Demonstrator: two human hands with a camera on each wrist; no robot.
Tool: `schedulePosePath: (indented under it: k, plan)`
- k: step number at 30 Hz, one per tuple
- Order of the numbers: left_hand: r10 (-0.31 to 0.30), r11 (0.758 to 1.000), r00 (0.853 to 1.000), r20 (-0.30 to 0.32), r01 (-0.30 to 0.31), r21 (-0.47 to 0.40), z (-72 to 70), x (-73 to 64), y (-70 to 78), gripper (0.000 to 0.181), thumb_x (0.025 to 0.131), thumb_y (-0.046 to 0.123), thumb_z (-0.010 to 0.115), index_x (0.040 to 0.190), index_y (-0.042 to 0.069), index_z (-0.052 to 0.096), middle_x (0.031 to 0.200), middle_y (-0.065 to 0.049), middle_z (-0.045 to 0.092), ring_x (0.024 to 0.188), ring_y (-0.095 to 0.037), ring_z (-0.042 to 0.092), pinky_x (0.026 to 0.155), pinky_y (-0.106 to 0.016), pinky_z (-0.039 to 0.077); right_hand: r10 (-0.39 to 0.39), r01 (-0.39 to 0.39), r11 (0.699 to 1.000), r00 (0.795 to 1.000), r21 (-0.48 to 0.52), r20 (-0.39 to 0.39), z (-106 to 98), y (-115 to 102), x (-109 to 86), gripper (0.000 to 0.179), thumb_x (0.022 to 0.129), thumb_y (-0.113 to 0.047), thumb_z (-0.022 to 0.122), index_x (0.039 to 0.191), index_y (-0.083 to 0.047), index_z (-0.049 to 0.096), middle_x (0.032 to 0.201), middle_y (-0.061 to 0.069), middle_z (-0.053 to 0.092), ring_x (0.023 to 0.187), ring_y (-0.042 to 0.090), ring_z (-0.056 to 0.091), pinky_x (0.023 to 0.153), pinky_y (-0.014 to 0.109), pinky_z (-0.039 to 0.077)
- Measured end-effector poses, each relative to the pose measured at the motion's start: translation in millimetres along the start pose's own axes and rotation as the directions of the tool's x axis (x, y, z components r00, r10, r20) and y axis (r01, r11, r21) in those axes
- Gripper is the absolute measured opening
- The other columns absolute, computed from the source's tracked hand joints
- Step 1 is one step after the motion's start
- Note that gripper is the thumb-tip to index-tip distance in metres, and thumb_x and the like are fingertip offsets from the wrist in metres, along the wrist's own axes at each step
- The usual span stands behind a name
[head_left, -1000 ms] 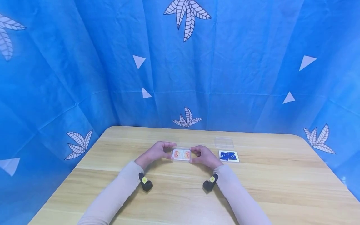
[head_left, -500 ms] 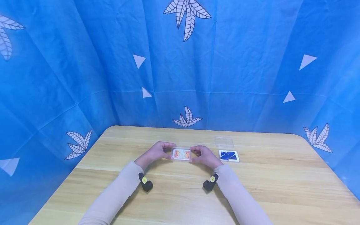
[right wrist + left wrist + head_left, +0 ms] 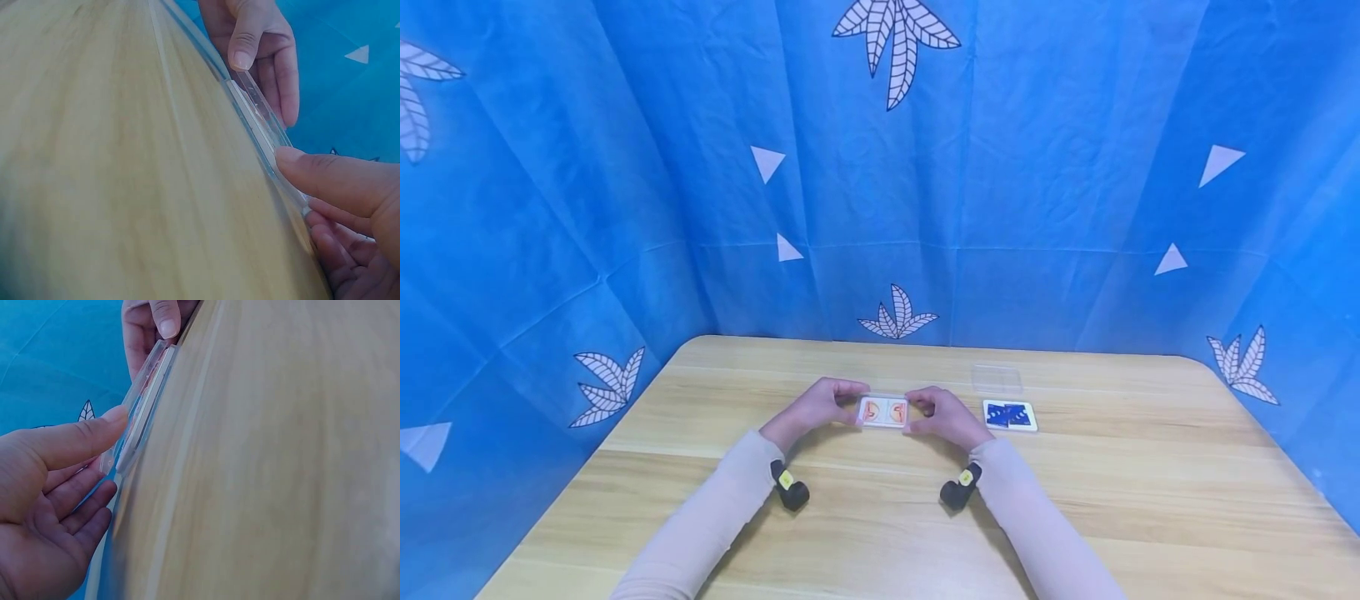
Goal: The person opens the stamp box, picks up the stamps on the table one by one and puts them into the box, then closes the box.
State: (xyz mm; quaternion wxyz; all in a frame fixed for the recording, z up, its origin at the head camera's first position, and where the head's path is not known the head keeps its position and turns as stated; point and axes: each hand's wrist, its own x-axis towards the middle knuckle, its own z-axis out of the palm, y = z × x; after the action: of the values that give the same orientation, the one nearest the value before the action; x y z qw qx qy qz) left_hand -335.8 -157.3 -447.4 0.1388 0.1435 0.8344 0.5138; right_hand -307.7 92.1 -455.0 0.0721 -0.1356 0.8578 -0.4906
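Observation:
In the middle of the table, my left hand (image 3: 820, 406) and right hand (image 3: 950, 417) pinch the two short ends of a clear plastic lid (image 3: 142, 375) between thumb and fingers. Right beneath the lid lies a shallow case (image 3: 147, 411) with a pale edge, seen side-on in both wrist views. A narrow slanted gap shows between lid and case in the left wrist view. Through the lid, cards with orange and white pictures (image 3: 873, 412) show in the head view. Both thumbs lie on the near side, the other fingers on the far side.
To the right of my right hand lies a white case (image 3: 1032, 426) holding blue cards (image 3: 1009, 415). Behind it rests another clear plastic lid (image 3: 997, 379). The wooden table (image 3: 880, 517) ends at a blue curtain (image 3: 1037, 167) at the back and sides.

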Motion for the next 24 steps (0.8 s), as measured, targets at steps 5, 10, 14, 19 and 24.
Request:
schedulePosePath:
  k: [5,10,14,19,24]
  plan:
    - [-0.01,1.0,1.0,0.0,0.01,0.013,0.2,-0.5,2.0,0.058,0.065,-0.002,0.079,0.12,0.008,0.063,0.128,-0.009,0.059,0.125,-0.029,0.048,0.107,-0.043,0.033,-0.008,0.008,1.0,1.0,0.003,0.003,-0.3,0.1,0.6,0.056,0.07,-0.012,0.081,0.122,-0.006,0.061,0.117,0.007,0.062,0.104,0.023,0.056,0.096,0.041,0.044]
    - [-0.021,1.0,1.0,0.005,0.021,0.014,1.0,-1.2,3.6,0.06,0.064,-0.003,0.08,0.12,0.008,0.063,0.128,-0.009,0.059,0.125,-0.029,0.048,0.108,-0.044,0.033,-0.004,0.004,1.0,1.0,0.007,0.005,-0.6,0.1,0.6,0.056,0.07,-0.013,0.081,0.122,-0.005,0.061,0.116,0.006,0.062,0.103,0.022,0.056,0.095,0.041,0.044]
    - [-0.025,1.0,1.0,0.004,0.025,0.016,2.1,-1.6,4.2,0.061,0.063,-0.003,0.08,0.12,0.008,0.063,0.129,-0.009,0.059,0.125,-0.029,0.048,0.108,-0.044,0.033,0.003,-0.003,1.0,1.0,0.006,0.0,-0.7,-0.6,0.2,0.057,0.069,-0.013,0.081,0.122,-0.006,0.061,0.116,0.006,0.062,0.103,0.022,0.056,0.095,0.04,0.044]
    - [-0.03,0.999,1.0,0.005,0.03,0.029,3.4,-2.8,6.1,0.062,0.063,-0.003,0.08,0.122,0.008,0.062,0.13,-0.009,0.057,0.127,-0.03,0.046,0.109,-0.045,0.031,-0.002,0.002,1.0,1.0,0.004,0.001,-0.5,-0.5,0.0,0.057,0.069,-0.013,0.081,0.122,-0.005,0.061,0.115,0.007,0.062,0.102,0.022,0.056,0.094,0.041,0.044]
    - [-0.037,0.997,0.999,0.004,0.037,0.062,4.6,-3.3,8.8,0.062,0.065,-0.003,0.079,0.123,0.008,0.061,0.132,-0.01,0.055,0.128,-0.031,0.044,0.109,-0.046,0.029,-0.003,0.003,1.0,1.0,0.002,0.003,-0.7,-0.2,-0.5,0.056,0.069,-0.013,0.081,0.121,-0.006,0.061,0.113,0.006,0.062,0.1,0.02,0.055,0.093,0.04,0.044]
